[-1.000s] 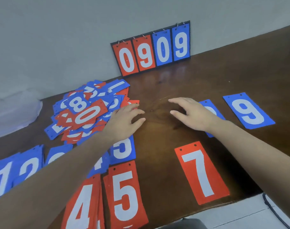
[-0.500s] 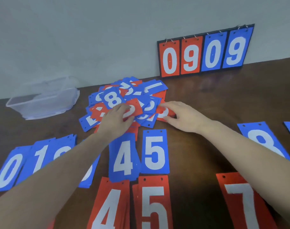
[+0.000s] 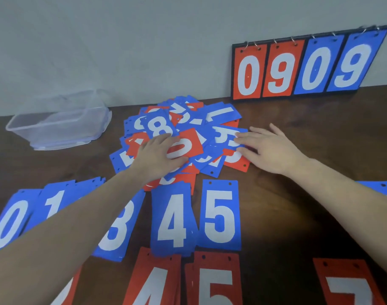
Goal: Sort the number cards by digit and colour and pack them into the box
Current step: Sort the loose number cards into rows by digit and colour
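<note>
The unsorted pile of number cards (image 3: pixel 181 137) lay in a loose heap at the middle of the dark wooden table (image 3: pixel 298 119), red and blue faces overlapping at all angles. The left hand (image 3: pixel 159 155) rested flat on it, straight fingers pressing a red 0 card (image 3: pixel 188 144) near the top, gripping nothing. The right hand (image 3: pixel 269 148) lay on the pile's right edge, fingers extended onto a blue card (image 3: pixel 225 135) whose digit was too blurred to read; it too held nothing. Nearer the person ran the sorted rows: blue stacks showing 0 (image 3: pixel 9 223), 1 (image 3: pixel 54 203), 4 (image 3: pixel 172 219) and 5 (image 3: pixel 220 214), with red stacks of 4 (image 3: pixel 155 280), 5 (image 3: pixel 214 280) and 7 (image 3: pixel 346 285) below them. The clear plastic box (image 3: pixel 58 122) stood well apart at the far left, seemingly with no cards in it, so sorting looked only partly done. To do this step well, the person would probably slide one card free with flat fingers, read digit and colour, and avoid dragging neighbours over the sorted stacks just beside the heap. A ring-bound scoreboard (image 3: pixel 307 67) leaned against the wall (image 3: pixel 122 40) behind.
</note>
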Demonstrator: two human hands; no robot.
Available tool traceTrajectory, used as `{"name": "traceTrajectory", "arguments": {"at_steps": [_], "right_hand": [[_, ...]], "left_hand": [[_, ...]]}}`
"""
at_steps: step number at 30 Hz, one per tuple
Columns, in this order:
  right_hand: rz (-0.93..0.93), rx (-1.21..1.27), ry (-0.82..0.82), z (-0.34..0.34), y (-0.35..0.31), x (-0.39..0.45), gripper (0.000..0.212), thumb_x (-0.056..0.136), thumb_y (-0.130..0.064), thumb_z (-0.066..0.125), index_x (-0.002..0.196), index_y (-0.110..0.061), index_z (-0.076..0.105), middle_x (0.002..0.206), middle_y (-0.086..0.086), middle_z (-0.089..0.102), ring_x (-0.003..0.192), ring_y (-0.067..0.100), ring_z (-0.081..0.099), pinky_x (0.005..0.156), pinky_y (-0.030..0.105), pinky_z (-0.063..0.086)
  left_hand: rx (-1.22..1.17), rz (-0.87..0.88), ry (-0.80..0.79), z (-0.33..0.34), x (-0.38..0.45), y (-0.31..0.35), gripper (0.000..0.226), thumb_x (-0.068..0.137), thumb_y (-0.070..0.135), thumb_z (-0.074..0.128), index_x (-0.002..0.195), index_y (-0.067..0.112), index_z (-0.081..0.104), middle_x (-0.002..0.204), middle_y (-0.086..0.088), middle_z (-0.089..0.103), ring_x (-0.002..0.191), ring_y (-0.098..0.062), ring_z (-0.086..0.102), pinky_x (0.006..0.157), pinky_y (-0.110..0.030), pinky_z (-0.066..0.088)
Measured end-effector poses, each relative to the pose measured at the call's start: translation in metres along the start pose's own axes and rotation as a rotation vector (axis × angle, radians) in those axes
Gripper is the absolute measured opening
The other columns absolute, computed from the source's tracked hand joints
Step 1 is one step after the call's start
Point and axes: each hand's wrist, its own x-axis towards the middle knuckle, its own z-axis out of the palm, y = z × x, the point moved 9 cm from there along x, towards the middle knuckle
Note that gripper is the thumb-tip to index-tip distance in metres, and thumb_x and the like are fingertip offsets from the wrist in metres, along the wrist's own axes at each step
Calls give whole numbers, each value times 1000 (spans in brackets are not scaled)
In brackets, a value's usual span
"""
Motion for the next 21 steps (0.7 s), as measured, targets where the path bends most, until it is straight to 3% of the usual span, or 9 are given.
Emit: {"name": "traceTrajectory", "arguments": {"at_steps": [3, 5, 9, 13, 17, 19, 21], "right_hand": [[59, 21, 95, -13, 11, 3, 41, 99, -60, 45, 124, -35, 65, 143, -12, 57, 138, 13, 43, 120, 44, 22], [83, 82, 158, -19, 9, 8, 37, 95, -60, 52, 115, -32, 65, 139, -8, 57, 134, 15, 45, 115, 42, 30], [116, 174, 81, -6, -1, 19, 65, 88, -66, 61, 143, -33, 48, 157, -5, 41, 145, 19, 34, 118, 45, 27], [192, 212, 41, -11, 7, 22, 81, 80, -66, 71, 147, -35, 40, 152, -2, 44, 138, 21, 39, 109, 44, 40], [330, 254, -8, -13, 29, 11, 104, 68, -66, 81, 152, -30, 32, 146, 3, 41, 133, 24, 45, 100, 44, 50], [375, 361, -18, -11, 36, 3, 103, 68, -62, 83, 150, -26, 34, 143, 2, 47, 126, 22, 54, 89, 39, 55], [397, 381, -38, -11, 38, -5, 88, 75, -55, 82, 144, -24, 38, 138, 1, 55, 114, 19, 61, 79, 34, 56]], "left_hand": [[7, 52, 23, -4, 1, 9, 63, 89, 62, 61, 145, 36, 46, 155, 7, 38, 144, -19, 32, 117, -48, 25], [6, 81, 50, -8, 2, 15, 65, 86, 62, 65, 143, 36, 48, 147, 5, 43, 137, -19, 38, 114, -46, 29], [13, 120, 100, -16, 2, 27, 72, 83, 59, 70, 145, 34, 45, 139, 2, 44, 130, -20, 41, 110, -43, 32], [29, 117, 110, -20, 2, 31, 78, 83, 54, 75, 149, 35, 39, 142, 1, 42, 132, -21, 40, 109, -41, 34], [-76, 97, 114, -25, 1, 35, 78, 87, 35, 76, 153, 33, 34, 145, -2, 42, 134, -24, 40, 106, -37, 38], [-150, 52, 95, -26, 1, 33, 76, 93, 30, 71, 155, 37, 28, 152, 0, 41, 140, -23, 39, 106, -37, 42], [-231, -5, 80, -28, 0, 30, 72, 96, 31, 66, 154, 43, 25, 152, 2, 45, 137, -23, 45, 98, -36, 49]]}}
